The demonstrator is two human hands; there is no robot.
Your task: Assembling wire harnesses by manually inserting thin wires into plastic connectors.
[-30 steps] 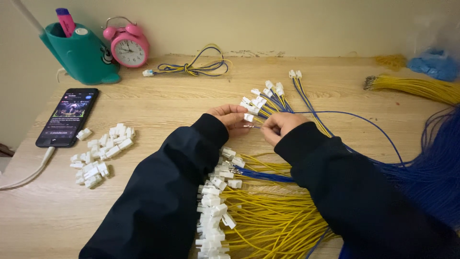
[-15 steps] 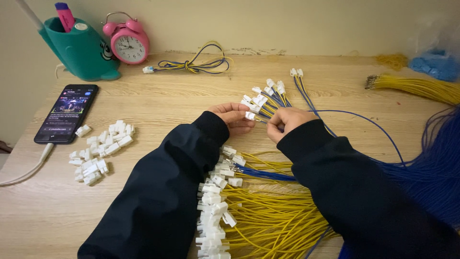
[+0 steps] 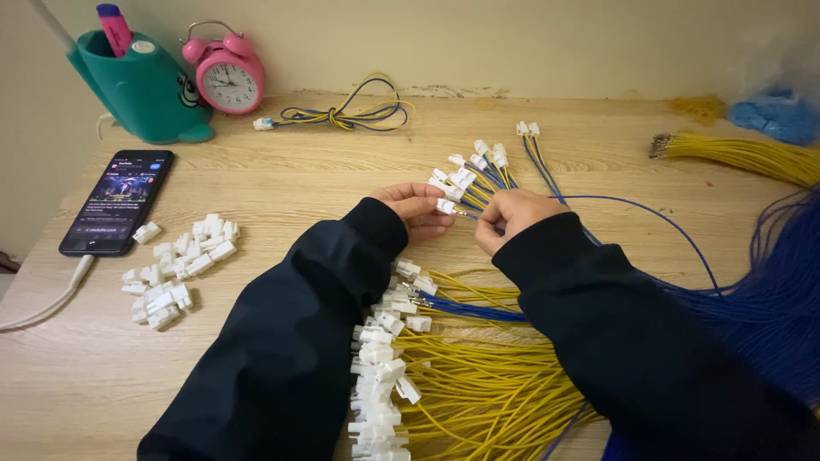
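Far left on the wooden surface (image 3: 256, 358): phone (image 3: 115, 201), then a loose heap of white connector housings (image 3: 175, 271), untouched. Centre: left hand (image 3: 416, 208) pinches one white connector (image 3: 445, 206) at the fingertips, grip closed on it; right hand (image 3: 510, 218) is clenched just beside it, apparently around a wire end, though the fingers hide it. Step in hand looks like seating a wire into the housing, above the finished yellow-wire bundle (image 3: 478, 384); next move likely needs a straight, steady push.
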